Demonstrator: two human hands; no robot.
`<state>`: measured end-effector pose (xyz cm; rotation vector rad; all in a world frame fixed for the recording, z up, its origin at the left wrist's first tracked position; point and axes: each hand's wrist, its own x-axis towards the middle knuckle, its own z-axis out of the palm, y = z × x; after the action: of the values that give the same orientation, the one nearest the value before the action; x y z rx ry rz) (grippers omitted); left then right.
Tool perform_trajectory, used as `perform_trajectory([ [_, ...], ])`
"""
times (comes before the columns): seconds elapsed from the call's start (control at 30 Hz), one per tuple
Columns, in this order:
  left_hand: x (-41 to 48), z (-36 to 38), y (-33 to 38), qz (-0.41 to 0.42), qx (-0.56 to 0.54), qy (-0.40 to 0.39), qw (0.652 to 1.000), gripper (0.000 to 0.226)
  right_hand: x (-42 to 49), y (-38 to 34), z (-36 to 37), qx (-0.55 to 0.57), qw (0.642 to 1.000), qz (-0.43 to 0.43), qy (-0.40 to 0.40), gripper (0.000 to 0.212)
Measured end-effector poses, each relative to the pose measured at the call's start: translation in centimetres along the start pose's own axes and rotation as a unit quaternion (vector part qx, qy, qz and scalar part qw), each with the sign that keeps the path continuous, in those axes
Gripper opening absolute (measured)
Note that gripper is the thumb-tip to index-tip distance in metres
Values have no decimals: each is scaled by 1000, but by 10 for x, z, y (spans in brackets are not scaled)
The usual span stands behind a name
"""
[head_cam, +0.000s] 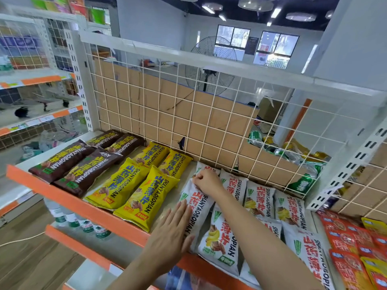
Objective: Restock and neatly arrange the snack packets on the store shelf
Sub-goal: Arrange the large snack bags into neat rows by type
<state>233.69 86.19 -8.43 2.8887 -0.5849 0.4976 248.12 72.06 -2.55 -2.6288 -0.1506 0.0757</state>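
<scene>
Bright, even light from ceiling lamps (255,4) and far windows (274,49); soft shadows, wide-angle curve at edges, slight blur.

Store backdrop
A standing fan (210,66) near 2 windows (276,46); green cans (256,137) beside cardboard sheets (159,97); water bottles (83,223) lower left.

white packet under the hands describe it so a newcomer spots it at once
Find the orange-edged shelf of snack packets. It is the leftmost white packet, beside the yellow packets. Only it has the right hand pinching its far end and the left hand flat on its near edge.
</scene>
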Motion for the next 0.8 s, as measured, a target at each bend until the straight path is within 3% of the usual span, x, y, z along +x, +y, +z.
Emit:
perform_trajectory([
  [0.13,-1,8,3,-24,-3,-38,999,64,0,0,-1,14,1000,8,-6,32],
  [0.57,-5,13,15,-79,-34,-55,995,67,-8,-2,-1,65,997,6,31,25],
  [0.8,0,3,21,-101,-61,-86,989,92,-10,7,-15,59,997,11,51,22],
])
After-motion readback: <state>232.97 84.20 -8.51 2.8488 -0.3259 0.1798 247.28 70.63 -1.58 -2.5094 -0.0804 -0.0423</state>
